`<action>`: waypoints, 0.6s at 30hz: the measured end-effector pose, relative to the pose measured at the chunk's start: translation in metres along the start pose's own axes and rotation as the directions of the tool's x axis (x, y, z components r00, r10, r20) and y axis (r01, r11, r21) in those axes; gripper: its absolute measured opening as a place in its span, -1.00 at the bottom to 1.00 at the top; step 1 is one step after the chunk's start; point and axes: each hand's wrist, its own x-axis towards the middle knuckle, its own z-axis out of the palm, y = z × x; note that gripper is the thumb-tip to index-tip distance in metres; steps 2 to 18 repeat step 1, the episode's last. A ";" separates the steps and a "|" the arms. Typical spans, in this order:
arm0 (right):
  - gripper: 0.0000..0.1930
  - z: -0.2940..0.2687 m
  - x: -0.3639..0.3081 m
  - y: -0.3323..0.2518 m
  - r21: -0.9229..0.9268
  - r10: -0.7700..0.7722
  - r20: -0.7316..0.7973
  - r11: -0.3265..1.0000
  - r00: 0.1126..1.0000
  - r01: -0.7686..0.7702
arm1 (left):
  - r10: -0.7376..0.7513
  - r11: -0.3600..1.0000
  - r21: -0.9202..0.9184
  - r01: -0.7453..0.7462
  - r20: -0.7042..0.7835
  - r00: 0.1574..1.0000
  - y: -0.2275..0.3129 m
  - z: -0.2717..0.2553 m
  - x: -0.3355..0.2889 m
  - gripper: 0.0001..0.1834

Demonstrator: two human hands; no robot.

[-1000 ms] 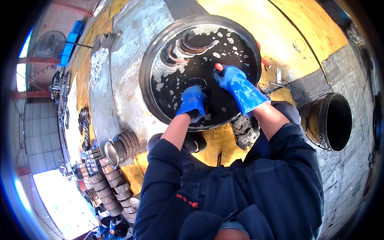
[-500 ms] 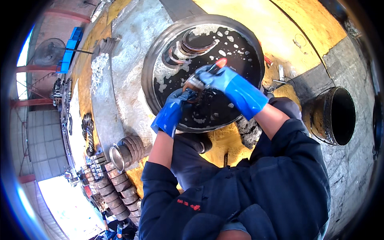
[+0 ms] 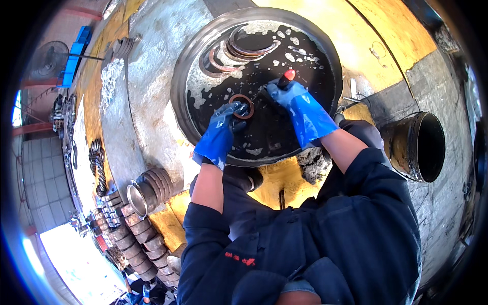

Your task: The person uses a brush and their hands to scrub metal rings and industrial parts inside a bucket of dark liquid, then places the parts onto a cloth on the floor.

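Note:
My left hand (image 3: 229, 118), in a blue rubber glove, is closed around the lower left side of a reddish-brown metal ring (image 3: 249, 101). It holds the ring tilted over a wide round pan (image 3: 181, 76) of dark liquid with patches of foam. My right hand (image 3: 285, 96), gloved alike, grips a tool with a dark, red-ended handle (image 3: 289, 75). The tool's working end points toward the ring, apart from it; dark against the liquid, its kind cannot be told. Several larger curved metal rings (image 3: 249, 51) lie partly in the liquid at the pan's far left.
An open black drum (image 3: 429, 147) lies at the right. To the left are a ribbed metal cylinder (image 3: 147, 193), stacked brown metal blocks (image 3: 137, 239) and a coiled chain-like part (image 3: 96, 162). A dark lump (image 3: 312, 166) lies by the pan's near edge. Metal and yellow plates cover the floor.
My hands have drawn apart. The right hand has moved the tool off the ring, to the right; the left hand still holds the ring, now in plainer sight. The view has shifted slightly.

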 end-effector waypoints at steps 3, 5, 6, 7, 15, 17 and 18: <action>-0.78 0.013 -0.003 -0.012 0.136 -0.070 0.062 0.989 0.996 0.061 | 0.007 1.000 -0.008 -0.007 -0.029 1.000 0.005 -0.007 -0.009 -0.62; -0.78 0.013 -0.003 -0.012 0.136 -0.070 0.062 0.989 0.996 0.061 | 0.007 1.000 -0.008 -0.007 -0.029 1.000 0.005 -0.007 -0.009 -0.62; -0.78 0.013 -0.003 -0.012 0.136 -0.070 0.062 0.989 0.996 0.061 | 0.007 1.000 -0.008 -0.007 -0.029 1.000 0.005 -0.007 -0.009 -0.62; -0.78 0.013 -0.003 -0.012 0.136 -0.070 0.062 0.989 0.996 0.061 | 0.007 1.000 -0.008 -0.007 -0.029 1.000 0.005 -0.007 -0.009 -0.62; -0.78 0.013 -0.003 -0.012 0.136 -0.070 0.062 0.989 0.996 0.061 | 0.007 1.000 -0.008 -0.007 -0.029 1.000 0.005 -0.007 -0.009 -0.62; -0.78 0.013 -0.003 -0.012 0.136 -0.070 0.062 0.989 0.996 0.061 | 0.007 1.000 -0.008 -0.007 -0.029 1.000 0.005 -0.007 -0.009 -0.62; -0.78 0.013 -0.003 -0.012 0.136 -0.070 0.062 0.989 0.996 0.061 | 0.007 1.000 -0.008 -0.007 -0.029 1.000 0.005 -0.007 -0.009 -0.62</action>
